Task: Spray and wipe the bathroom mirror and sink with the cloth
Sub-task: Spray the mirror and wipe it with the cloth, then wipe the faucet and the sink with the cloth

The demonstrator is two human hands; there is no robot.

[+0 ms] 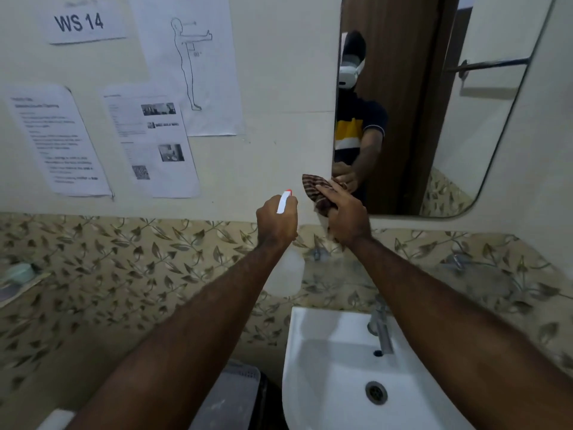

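My left hand [276, 220] grips a white spray bottle [285, 271] by its neck; the orange-tipped nozzle points at the wall just left of the mirror. My right hand [345, 217] presses a brown striped cloth [314, 187] against the lower left corner of the mirror [449, 125]. The mirror hangs on the wall at the upper right and reflects a person in a headset. Below both arms sits the white sink [325, 367] with a chrome tap [381, 330] and a round drain [376, 392].
Several printed paper sheets [152, 144] are taped to the cream wall at the left. A leaf-patterned tile band [124, 259] runs behind the sink. A soap dish [18, 274] sits at the far left. A grey bin [229, 395] stands under my left forearm.
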